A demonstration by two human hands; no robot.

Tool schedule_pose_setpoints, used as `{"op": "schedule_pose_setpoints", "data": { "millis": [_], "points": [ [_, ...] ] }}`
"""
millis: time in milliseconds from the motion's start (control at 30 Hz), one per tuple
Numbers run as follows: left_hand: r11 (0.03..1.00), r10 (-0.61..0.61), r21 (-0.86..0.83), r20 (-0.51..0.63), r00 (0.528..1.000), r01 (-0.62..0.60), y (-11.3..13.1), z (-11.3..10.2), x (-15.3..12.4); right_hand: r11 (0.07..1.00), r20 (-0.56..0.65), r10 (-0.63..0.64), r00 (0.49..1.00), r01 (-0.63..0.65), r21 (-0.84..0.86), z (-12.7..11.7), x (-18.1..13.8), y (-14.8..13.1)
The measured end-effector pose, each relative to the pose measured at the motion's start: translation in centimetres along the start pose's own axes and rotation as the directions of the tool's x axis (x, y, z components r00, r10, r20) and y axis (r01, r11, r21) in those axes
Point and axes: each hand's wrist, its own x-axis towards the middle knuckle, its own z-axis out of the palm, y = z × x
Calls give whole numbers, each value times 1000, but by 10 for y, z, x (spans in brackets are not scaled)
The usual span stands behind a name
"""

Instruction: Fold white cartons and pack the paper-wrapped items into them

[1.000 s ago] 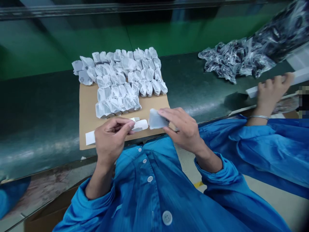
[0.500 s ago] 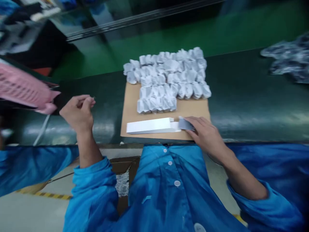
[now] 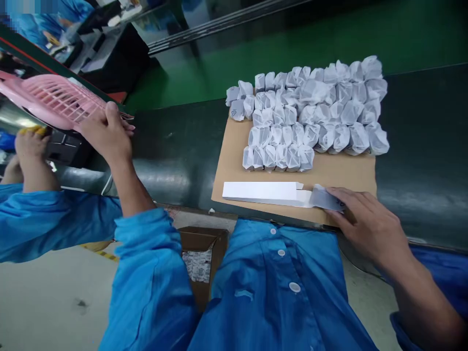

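Note:
My left hand (image 3: 106, 132) reaches far left and its fingers close on the edge of a pink plastic basket (image 3: 54, 100). My right hand (image 3: 365, 222) rests on the brown cardboard sheet (image 3: 343, 173), fingers pressed on a small grey plastic pouch (image 3: 325, 199). The pouch lies at the right end of a long white box (image 3: 261, 192) on the cardboard. Several small white wrapped packets (image 3: 310, 114) sit in rows on the far part of the cardboard.
The cardboard lies on a dark green conveyor belt (image 3: 175, 151). Another person's hand (image 3: 29, 148) and blue sleeve (image 3: 44, 224) are at the left by the basket. An open carton (image 3: 199, 258) with packets stands on the floor below the belt edge.
My left hand let go of the white box, swung left and took hold of the pink basket. My right hand came down with the grey pouch onto the cardboard. The view turned left.

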Motion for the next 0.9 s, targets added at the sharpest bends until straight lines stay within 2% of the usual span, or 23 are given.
{"op": "schedule_pose_setpoints", "data": {
  "millis": [33, 67, 100, 133, 167, 200, 233, 267, 333, 400, 467, 567, 633, 700, 833, 900],
  "points": [
    [995, 70, -75, 80, 994, -64, 20, -3, -29, 1000, -18, 7, 1000, -7, 4, 1, 0, 0],
    [964, 231, -184, 218, 948, -193, 42, -3, -63, 1000, -34, 16, 999, -16, 10, 1, 0, -1],
    [897, 428, -291, 383, 819, -333, 64, -1, -98, 1000, -50, 28, 998, -27, 15, 1, 0, -2],
    [786, 619, -401, 487, 617, -471, 85, 1, -133, 999, -57, 36, 998, -35, 16, 0, 0, -4],
    [686, 721, -457, 531, 445, -566, 104, 3, -164, 999, -49, 39, 998, -39, 14, -1, 0, -5],
    [632, 753, -471, 562, 342, -616, 121, 6, -190, 999, -29, 39, 999, -39, 8, -3, 0, -6],
    [604, 758, -467, 586, 286, -645, 133, 9, -210, 999, -7, 38, 999, -38, 1, -4, 1, -7],
    [601, 747, -444, 607, 270, -665, 143, 12, -224, 999, 6, 44, 999, -43, -7, -6, 1, -7],
    [620, 708, -387, 651, 274, -682, 153, 19, -234, 997, -22, 74, 997, -74, -20, -9, 2, -10],
    [619, 675, -343, 692, 256, -706, 155, 22, -232, 994, -112, 103, 988, -105, -12, -10, 2, -14],
    [591, 665, -324, 714, 219, -739, 153, 21, -226, 995, -164, 100, 981, -98, 22, -9, 1, -19],
    [536, 690, -342, 705, 167, -772, 150, 14, -224, 993, -101, 91, 991, -83, 82, -7, -3, -25],
    [518, 699, -346, 699, 153, -782, 149, 10, -224, 990, -33, 99, 995, -95, 102, -6, -7, -28],
    [524, 690, -318, 703, 174, -790, 152, 8, -224, 988, -9, 105, 994, -103, 112, -7, -12, -29],
    [536, 706, -267, 663, 251, -801, 160, 13, -232, 990, -28, 88, 996, -84, 111, -10, -15, -30],
    [505, 745, -295, 624, 236, -811, 163, 18, -239, 995, -6, 67, 998, -66, 70, -8, -13, -30]
  ]
}}
